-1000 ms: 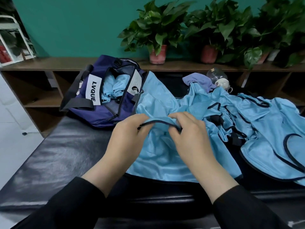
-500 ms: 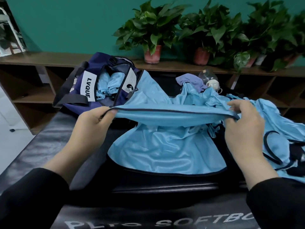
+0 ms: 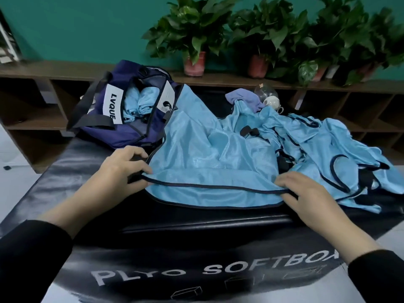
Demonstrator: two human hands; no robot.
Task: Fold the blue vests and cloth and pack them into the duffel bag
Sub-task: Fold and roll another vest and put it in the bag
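Orientation governs the coming fold: the light blue mesh vest with dark navy piping [image 3: 209, 162] lies spread on the black padded bench [image 3: 65, 184], and its bound hem runs left to right between my two hands, so its long axis lies across me. My left hand [image 3: 122, 171] pinches the left end of that hem between thumb and curled fingers; my right hand [image 3: 306, 195] pinches the right end the same way, so both grips are narrow and holding fabric. From the held edge, the body of the vest extends away from me, its far corner touching the open navy duffel bag with the white LVQUE label [image 3: 122, 119]. That bag sits at far left, nearer my left hand, with rolled light blue vests [image 3: 140, 101] already inside. A heap of unfolded light blue vests [image 3: 328, 149] lies to the right, just beside my right hand, and a crumpled purple cloth [image 3: 244, 98] rests beyond it. I judge the fold should carry the hem away from me.
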